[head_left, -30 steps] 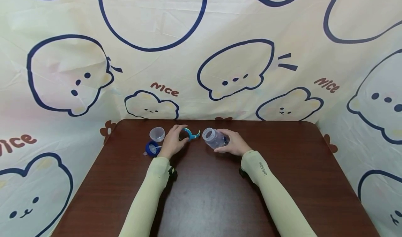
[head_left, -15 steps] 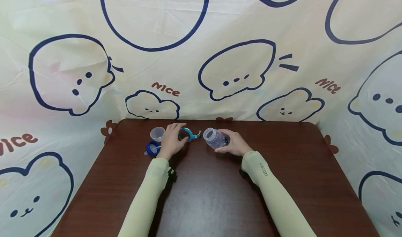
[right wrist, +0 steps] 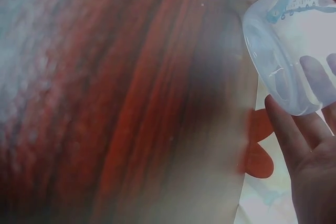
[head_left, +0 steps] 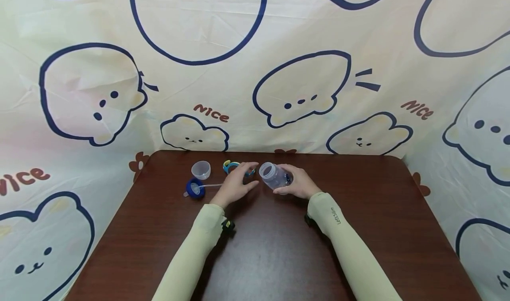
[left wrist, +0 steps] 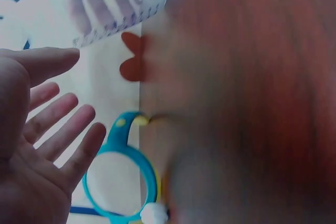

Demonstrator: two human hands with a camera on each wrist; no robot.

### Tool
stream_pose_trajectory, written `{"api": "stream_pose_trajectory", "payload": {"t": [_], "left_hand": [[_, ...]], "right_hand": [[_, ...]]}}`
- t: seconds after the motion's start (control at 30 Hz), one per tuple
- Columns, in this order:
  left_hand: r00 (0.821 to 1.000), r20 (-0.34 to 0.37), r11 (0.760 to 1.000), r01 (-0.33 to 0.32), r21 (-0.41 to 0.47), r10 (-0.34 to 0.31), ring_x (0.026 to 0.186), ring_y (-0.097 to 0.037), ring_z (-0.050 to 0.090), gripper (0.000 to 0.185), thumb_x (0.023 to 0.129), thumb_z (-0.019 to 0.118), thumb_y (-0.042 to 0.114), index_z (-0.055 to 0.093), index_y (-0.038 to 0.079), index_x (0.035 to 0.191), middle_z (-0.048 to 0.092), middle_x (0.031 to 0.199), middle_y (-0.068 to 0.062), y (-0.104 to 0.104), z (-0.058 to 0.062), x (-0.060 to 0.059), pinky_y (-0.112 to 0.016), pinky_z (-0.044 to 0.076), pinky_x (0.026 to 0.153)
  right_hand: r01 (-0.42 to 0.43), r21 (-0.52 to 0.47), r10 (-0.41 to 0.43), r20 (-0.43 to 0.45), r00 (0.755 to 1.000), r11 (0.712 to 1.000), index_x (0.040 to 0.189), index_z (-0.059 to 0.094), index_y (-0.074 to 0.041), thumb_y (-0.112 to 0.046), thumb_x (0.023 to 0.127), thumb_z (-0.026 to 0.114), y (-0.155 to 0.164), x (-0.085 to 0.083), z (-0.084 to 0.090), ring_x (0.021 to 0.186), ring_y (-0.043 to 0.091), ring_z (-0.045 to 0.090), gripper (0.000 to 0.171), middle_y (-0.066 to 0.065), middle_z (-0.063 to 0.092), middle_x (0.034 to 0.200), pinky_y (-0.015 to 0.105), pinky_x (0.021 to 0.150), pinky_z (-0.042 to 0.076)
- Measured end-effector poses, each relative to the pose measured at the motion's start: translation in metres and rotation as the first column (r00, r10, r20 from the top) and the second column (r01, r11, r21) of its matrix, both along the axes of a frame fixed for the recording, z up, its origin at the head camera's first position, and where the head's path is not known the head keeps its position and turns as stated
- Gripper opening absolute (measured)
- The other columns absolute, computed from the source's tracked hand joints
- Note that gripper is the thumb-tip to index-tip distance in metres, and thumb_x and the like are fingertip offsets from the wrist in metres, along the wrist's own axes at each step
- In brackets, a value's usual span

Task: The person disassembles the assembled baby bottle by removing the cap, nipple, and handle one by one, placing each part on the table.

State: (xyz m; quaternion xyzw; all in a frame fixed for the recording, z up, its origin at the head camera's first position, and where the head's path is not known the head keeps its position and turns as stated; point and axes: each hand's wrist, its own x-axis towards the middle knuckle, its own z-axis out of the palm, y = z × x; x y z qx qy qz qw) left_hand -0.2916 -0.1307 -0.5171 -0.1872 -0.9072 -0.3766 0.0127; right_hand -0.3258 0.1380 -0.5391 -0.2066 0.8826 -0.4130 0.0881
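Observation:
My right hand (head_left: 296,182) grips a clear plastic bottle (head_left: 275,177) with printed markings, tilted so its uncapped mouth points up and left. In the right wrist view the fingers wrap round the bottle (right wrist: 294,51). My left hand (head_left: 237,185) is apart from the bottle, with thumb and fingers spread and nothing between them; the left wrist view shows the straight fingers (left wrist: 58,124). Behind that hand stands a blue ring-shaped handle piece (left wrist: 149,174) with yellow parts, partly hidden in the head view.
A blue lid with a straw (head_left: 195,188) lies left of the left hand. Behind it stands a small clear cup (head_left: 201,170). The dark wooden table (head_left: 271,248) meets a patterned cloth (head_left: 239,93) at its back edge.
My left hand has moved right, from beside the blue handle piece to in front of it, closer to the bottle. The right hand still holds the bottle in place.

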Motion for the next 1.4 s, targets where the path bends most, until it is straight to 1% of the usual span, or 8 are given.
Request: {"api": "stream_pose_trajectory", "payload": {"t": [0.13, 0.23, 0.47, 0.7, 0.9, 1.13, 1.3, 1.4], "left_hand": [[0.998, 0.055, 0.999, 0.039, 0.023, -0.040, 0.123, -0.028, 0.065, 0.049, 0.098, 0.073, 0.024, 0.056, 0.020, 0.144, 0.063, 0.137, -0.004, 0.009, -0.003, 0.005, -0.049, 0.054, 0.104], [0.994, 0.088, 0.997, 0.057, 0.057, -0.062, 0.120, -0.024, 0.067, 0.045, 0.099, 0.073, 0.023, 0.058, 0.020, 0.141, 0.068, 0.130, -0.001, 0.015, -0.005, 0.007, -0.048, 0.054, 0.105], [0.991, 0.089, 0.988, 0.092, 0.128, -0.104, 0.108, -0.021, 0.071, 0.046, 0.098, 0.073, 0.022, 0.057, 0.018, 0.141, 0.073, 0.118, -0.002, 0.023, -0.006, 0.006, -0.045, 0.056, 0.100], [0.990, 0.105, 0.988, 0.079, 0.134, -0.093, 0.108, -0.018, 0.070, 0.046, 0.098, 0.074, 0.026, 0.057, 0.020, 0.140, 0.073, 0.118, -0.001, 0.024, -0.006, 0.007, -0.043, 0.056, 0.100], [0.993, 0.082, 0.986, 0.077, 0.146, -0.090, 0.109, -0.020, 0.070, 0.047, 0.097, 0.076, 0.026, 0.058, 0.019, 0.139, 0.072, 0.121, -0.002, 0.025, -0.004, 0.007, -0.043, 0.056, 0.100], [0.995, 0.050, 0.988, 0.080, 0.135, -0.088, 0.115, -0.026, 0.069, 0.049, 0.096, 0.076, 0.026, 0.057, 0.017, 0.141, 0.067, 0.128, -0.005, 0.023, -0.003, 0.008, -0.045, 0.057, 0.100], [0.998, 0.024, 0.990, 0.062, 0.124, -0.066, 0.116, -0.023, 0.068, 0.053, 0.095, 0.077, 0.029, 0.055, 0.017, 0.143, 0.064, 0.131, -0.003, 0.022, -0.001, 0.009, -0.043, 0.057, 0.100], [0.998, 0.025, 0.991, 0.054, 0.119, -0.057, 0.117, -0.022, 0.068, 0.055, 0.095, 0.077, 0.030, 0.055, 0.016, 0.144, 0.063, 0.131, -0.002, 0.022, 0.000, 0.011, -0.042, 0.057, 0.100]], "right_hand": [[0.000, -0.003, 0.000, 0.001, 1.000, 1.000, 0.149, 0.052, -0.025, -0.041, 0.072, 0.096, 0.001, 0.001, -0.002, 0.131, 0.028, 0.055, 0.090, 0.003, 0.059, 0.145, 0.057, 0.113, 0.045], [-0.003, -0.003, 0.003, 0.004, 1.000, 1.000, 0.150, 0.052, -0.025, -0.041, 0.072, 0.096, 0.001, 0.001, -0.003, 0.132, 0.027, 0.055, 0.091, 0.003, 0.059, 0.145, 0.057, 0.113, 0.044], [0.007, -0.027, -0.007, -0.004, 1.000, 1.000, 0.148, 0.053, -0.024, -0.039, 0.073, 0.096, 0.002, 0.001, -0.002, 0.132, 0.027, 0.055, 0.088, 0.003, 0.060, 0.144, 0.057, 0.114, 0.043], [-0.010, -0.038, 0.011, 0.015, 1.000, 0.999, 0.147, 0.052, -0.025, -0.038, 0.074, 0.095, 0.002, 0.002, -0.001, 0.130, 0.026, 0.055, 0.086, 0.002, 0.060, 0.142, 0.056, 0.114, 0.044], [-0.026, -0.047, 0.027, 0.016, 1.000, 0.999, 0.147, 0.051, -0.023, -0.037, 0.075, 0.094, -0.001, 0.003, 0.001, 0.131, 0.026, 0.056, 0.085, 0.002, 0.060, 0.141, 0.054, 0.113, 0.046], [-0.039, -0.045, 0.037, -0.030, 0.999, 0.998, 0.142, 0.052, -0.022, -0.037, 0.075, 0.095, -0.007, 0.001, -0.002, 0.127, 0.025, 0.060, 0.081, 0.002, 0.062, 0.136, 0.052, 0.108, 0.049], [-0.044, -0.046, 0.042, -0.051, 0.998, 0.998, 0.140, 0.052, -0.022, -0.038, 0.074, 0.095, -0.012, 0.002, 0.000, 0.123, 0.023, 0.061, 0.080, 0.000, 0.063, 0.133, 0.051, 0.107, 0.050], [-0.041, -0.043, 0.039, -0.051, 0.998, 0.998, 0.141, 0.051, -0.022, -0.036, 0.075, 0.095, -0.015, 0.002, 0.000, 0.123, 0.022, 0.061, 0.081, 0.000, 0.063, 0.133, 0.050, 0.107, 0.050]]}}
